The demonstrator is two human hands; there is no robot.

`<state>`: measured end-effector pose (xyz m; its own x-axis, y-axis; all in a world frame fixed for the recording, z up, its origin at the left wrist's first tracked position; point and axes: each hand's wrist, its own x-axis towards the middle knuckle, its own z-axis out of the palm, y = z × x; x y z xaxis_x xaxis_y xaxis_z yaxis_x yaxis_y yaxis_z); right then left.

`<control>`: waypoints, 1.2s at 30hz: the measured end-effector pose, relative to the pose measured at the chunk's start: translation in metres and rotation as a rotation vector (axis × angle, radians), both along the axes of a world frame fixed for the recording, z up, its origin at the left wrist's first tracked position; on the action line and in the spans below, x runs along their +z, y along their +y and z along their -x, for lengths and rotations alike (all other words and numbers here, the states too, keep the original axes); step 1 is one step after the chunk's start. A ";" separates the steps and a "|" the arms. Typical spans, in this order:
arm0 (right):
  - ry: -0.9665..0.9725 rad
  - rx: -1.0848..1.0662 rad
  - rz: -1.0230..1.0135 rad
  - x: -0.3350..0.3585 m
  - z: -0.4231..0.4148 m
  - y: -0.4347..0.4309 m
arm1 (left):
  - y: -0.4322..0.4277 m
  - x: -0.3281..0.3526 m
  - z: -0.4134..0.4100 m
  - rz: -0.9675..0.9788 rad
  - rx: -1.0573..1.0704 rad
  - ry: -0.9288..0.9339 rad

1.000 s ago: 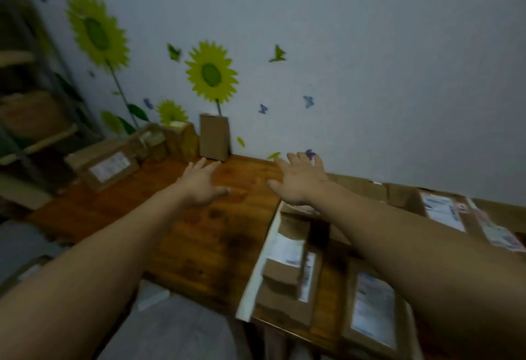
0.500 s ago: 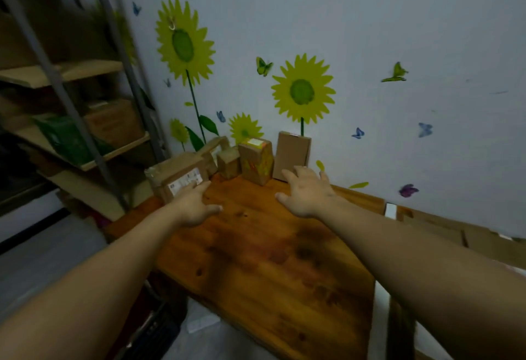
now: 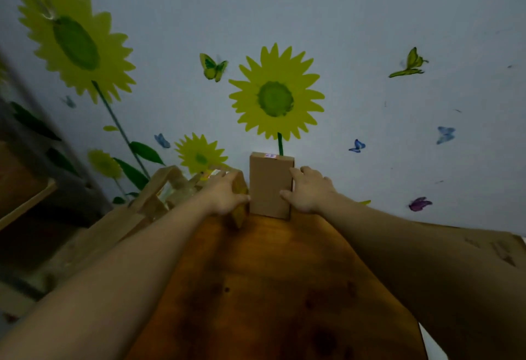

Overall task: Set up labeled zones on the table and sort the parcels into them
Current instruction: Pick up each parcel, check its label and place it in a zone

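Dim, bluish light with no clear source; left edge motion-blurred, wide-angle bending at the edges.

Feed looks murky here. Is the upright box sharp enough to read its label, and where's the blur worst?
Head view: dim overall; the upright box is fairly sharp, but its pink label is too small to read; blur is worst at the left edge, smearing the shelf; wide-angle stretch swells both forearms; a faint sheen lies on the table before the box.

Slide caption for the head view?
Right hand grips the upright parcel; left hand on the neighbouring box.
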<state>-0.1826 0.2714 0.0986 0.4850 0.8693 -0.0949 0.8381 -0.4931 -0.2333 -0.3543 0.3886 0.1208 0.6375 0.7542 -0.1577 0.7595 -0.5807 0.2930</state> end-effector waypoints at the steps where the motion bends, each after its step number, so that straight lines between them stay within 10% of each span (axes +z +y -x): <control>1: 0.022 -0.023 0.005 -0.003 -0.005 0.008 | 0.012 -0.001 -0.012 -0.004 -0.023 0.002; 15: 0.822 -0.617 -0.375 -0.042 -0.047 0.110 | 0.120 -0.057 -0.131 0.644 0.233 -0.443; 29: 0.682 -0.944 -0.675 -0.061 0.013 0.057 | 0.064 -0.052 -0.074 0.719 0.205 -0.534; 36: 0.982 -0.835 -0.647 -0.071 0.057 -0.027 | -0.015 -0.067 -0.013 0.969 0.255 -0.565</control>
<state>-0.2396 0.2447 0.0278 0.8354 0.3883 -0.3890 -0.2644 -0.3365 -0.9038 -0.3413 0.3732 0.0536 0.6479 0.5899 -0.4818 0.4403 0.2261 0.8689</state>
